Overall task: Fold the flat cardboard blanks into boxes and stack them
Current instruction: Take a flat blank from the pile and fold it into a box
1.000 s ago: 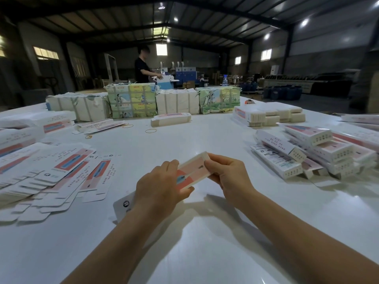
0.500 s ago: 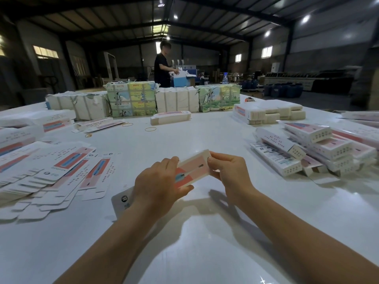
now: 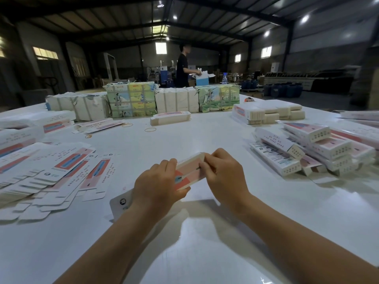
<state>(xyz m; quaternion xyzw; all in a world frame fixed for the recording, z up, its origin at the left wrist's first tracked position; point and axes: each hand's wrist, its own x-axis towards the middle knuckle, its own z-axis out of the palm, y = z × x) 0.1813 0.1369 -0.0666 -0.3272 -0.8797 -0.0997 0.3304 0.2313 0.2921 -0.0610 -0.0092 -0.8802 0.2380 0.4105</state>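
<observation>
— What lies along the far edge of the counter?
— Four wrapped bundles in a row, two white, two with printed pictures.
— And nearer?
— Rubber bands lie loose on the white top.
— Beyond it?
— A person in a dark shirt stands upper centre, by blue drums at upper right.

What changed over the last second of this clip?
The right hand slid further over the far end of the box blank, covering more of it. The person in the background walked right. The left hand keeps its grip; flat blanks and folded boxes are unmoved.
</observation>
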